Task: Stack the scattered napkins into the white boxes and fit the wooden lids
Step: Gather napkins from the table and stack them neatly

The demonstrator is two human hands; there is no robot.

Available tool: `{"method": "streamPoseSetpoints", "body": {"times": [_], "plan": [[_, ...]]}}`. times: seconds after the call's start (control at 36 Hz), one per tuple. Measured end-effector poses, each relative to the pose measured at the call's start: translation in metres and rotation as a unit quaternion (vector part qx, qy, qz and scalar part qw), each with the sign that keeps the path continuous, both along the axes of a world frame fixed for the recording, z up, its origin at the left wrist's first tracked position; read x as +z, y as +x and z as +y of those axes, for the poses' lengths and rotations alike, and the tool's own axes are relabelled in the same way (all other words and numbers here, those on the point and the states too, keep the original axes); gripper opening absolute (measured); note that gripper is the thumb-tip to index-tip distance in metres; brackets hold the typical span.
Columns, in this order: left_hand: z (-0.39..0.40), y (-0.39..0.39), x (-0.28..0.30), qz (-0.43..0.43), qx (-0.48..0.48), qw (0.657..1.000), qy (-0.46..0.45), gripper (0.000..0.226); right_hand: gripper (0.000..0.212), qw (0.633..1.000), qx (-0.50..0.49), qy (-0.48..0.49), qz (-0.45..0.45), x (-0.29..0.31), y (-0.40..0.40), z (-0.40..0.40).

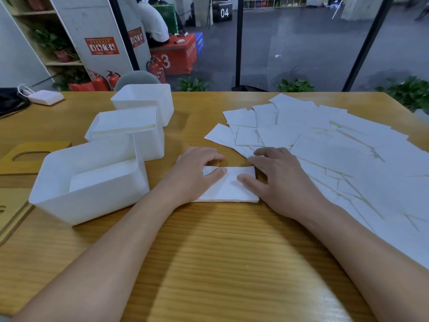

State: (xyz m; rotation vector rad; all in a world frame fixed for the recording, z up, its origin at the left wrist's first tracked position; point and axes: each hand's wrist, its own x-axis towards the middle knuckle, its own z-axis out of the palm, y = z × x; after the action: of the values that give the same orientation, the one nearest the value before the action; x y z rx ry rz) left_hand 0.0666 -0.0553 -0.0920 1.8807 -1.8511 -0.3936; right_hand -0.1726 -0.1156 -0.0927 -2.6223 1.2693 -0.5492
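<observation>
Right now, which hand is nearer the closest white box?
Left. The left hand lies just right of the closest white box; the right hand is farther right, across the napkin stack.

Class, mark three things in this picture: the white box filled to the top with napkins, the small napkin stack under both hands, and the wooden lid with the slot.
middle white box (148, 145): head view, front wall.
napkin stack (228, 190): head view, bare top between the hands.
wooden lid (14, 163): head view, surface below its slot.
</observation>
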Motion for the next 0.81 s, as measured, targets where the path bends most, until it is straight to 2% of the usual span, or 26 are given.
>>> {"method": "streamPoseSetpoints", "body": {"times": [0.19, 0.33, 0.44, 0.58, 0.69, 0.81], "plan": [[0.000, 0.001, 0.000, -0.003, -0.002, 1.000, 0.003, 0.044, 0.081, 0.998, -0.001, -0.011, 0.060, 0.001, -0.002, 0.002], [-0.001, 0.001, -0.002, -0.002, -0.002, 1.000, 0.003, 0.044, 0.073, 0.997, -0.003, -0.018, 0.069, 0.003, -0.001, 0.003], [0.001, 0.000, -0.001, -0.003, -0.002, 1.000, 0.004, 0.043, 0.067, 0.999, -0.006, -0.011, 0.037, 0.003, -0.001, 0.002], [0.003, -0.005, 0.002, 0.002, -0.006, 1.000, -0.011, 0.045, 0.058, 0.998, 0.023, -0.017, -0.054, 0.006, -0.001, 0.005], [0.004, -0.009, 0.003, 0.071, -0.016, 0.997, -0.032, 0.056, 0.053, 0.992, 0.092, -0.013, -0.090, 0.009, 0.001, 0.013], [0.005, -0.015, 0.009, 0.213, -0.036, 0.975, -0.052, 0.046, 0.049, 0.982, 0.154, -0.012, -0.111, 0.009, 0.004, 0.021]]}}
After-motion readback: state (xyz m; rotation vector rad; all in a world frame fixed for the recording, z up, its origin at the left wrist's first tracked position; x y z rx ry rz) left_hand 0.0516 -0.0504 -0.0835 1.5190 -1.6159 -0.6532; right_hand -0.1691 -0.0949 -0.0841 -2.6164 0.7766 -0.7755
